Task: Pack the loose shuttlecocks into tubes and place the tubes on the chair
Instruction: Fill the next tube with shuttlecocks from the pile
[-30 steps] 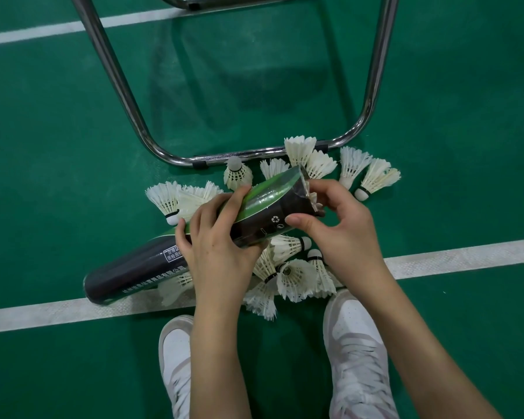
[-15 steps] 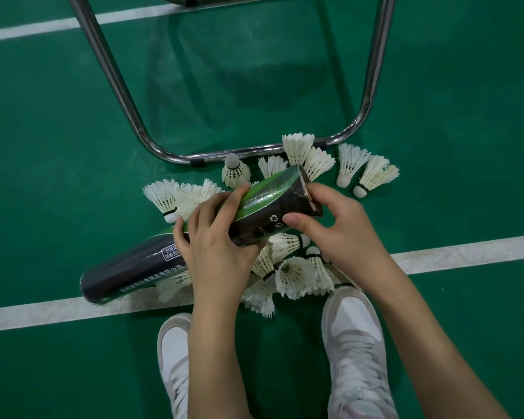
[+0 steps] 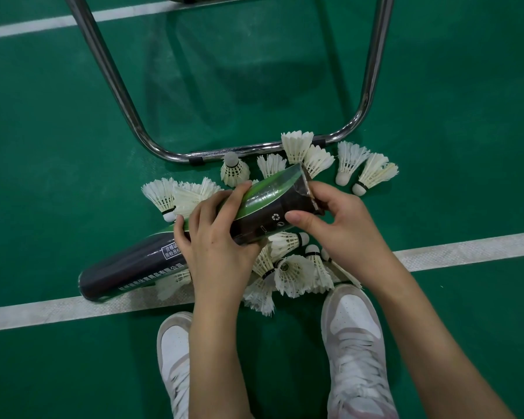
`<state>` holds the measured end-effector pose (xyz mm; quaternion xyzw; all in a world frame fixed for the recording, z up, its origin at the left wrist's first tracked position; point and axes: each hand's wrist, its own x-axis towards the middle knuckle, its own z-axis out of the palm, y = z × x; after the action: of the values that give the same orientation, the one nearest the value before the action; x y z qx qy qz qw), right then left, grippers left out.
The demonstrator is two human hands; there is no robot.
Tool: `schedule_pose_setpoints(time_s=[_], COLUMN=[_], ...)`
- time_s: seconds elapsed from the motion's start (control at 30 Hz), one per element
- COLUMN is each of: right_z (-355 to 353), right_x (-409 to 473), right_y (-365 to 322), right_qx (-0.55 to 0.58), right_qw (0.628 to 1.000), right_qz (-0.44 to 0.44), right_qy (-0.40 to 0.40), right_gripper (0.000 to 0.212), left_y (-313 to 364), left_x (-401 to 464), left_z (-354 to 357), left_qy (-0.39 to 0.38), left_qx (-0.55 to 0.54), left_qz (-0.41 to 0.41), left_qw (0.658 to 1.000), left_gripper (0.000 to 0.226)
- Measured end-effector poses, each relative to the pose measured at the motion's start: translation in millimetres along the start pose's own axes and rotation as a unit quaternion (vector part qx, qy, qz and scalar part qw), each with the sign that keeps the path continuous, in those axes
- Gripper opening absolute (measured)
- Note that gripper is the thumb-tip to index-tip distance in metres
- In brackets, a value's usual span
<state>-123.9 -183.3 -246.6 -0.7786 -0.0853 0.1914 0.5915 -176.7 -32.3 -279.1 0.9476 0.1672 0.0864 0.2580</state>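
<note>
A black and green shuttlecock tube (image 3: pixel 133 264) lies slanted above the floor, its open mouth up to the right. My left hand (image 3: pixel 215 237) grips its middle, fingers curled over the top. My right hand (image 3: pixel 339 225) holds the mouth end, thumb on the tube's side and fingers over the opening. Whatever is at the mouth is hidden by those fingers. Several loose white feather shuttlecocks (image 3: pixel 294 270) lie scattered on the floor beneath and around the tube. The chair's chrome frame (image 3: pixel 109 86) stands just beyond the pile.
The green court floor carries a white line (image 3: pixel 466 249) running under the pile. My two white shoes (image 3: pixel 354 343) stand close below the shuttlecocks. A further pair of shuttlecocks (image 3: pixel 372 173) lies to the right of the chair leg.
My right hand has closed in over the tube's mouth, and the white feathers seen there a second ago no longer show. The tube and left hand have barely moved.
</note>
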Motion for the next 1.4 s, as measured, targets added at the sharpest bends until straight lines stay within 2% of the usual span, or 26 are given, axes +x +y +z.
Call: schedule_pose_setpoints(time_s=[0.43, 0.6, 0.8, 0.9, 1.03, 1.2, 1.4], right_z=[-1, -9, -44, -65, -93, -106, -96], right_x=[1, 1, 9, 26, 53, 75, 72], right_y=[8, 9, 36, 72, 110, 137, 152], right_qx=[0.031, -0.024, -0.021, -0.054, -0.136, -0.218, -0.19], right_qw=[0.999, 0.999, 0.996, 0.984, 0.955, 0.943, 0.942], right_qz=[0.007, -0.021, -0.007, 0.024, 0.033, 0.078, 0.092], right_qy=[-0.022, 0.031, 0.088, 0.167, 0.262, 0.239, 0.26], right_gripper=[0.026, 0.031, 0.034, 0.032, 0.048, 0.066, 0.052], left_y=[5, 7, 12, 13, 16, 20, 18], left_x=[2, 3, 4, 4, 5, 7, 6], left_z=[-3, -2, 2, 3, 4, 4, 4], left_qy=[0.004, -0.003, -0.007, -0.007, -0.007, -0.007, -0.008], left_qx=[0.015, 0.005, 0.01, 0.006, 0.004, -0.006, -0.012], left_qz=[0.014, 0.007, -0.007, -0.01, -0.008, -0.008, -0.01], left_qw=[1.0, 1.0, 1.0, 1.0, 1.0, 1.0, 1.0], left_gripper=[0.078, 0.08, 0.085, 0.084, 0.084, 0.084, 0.084])
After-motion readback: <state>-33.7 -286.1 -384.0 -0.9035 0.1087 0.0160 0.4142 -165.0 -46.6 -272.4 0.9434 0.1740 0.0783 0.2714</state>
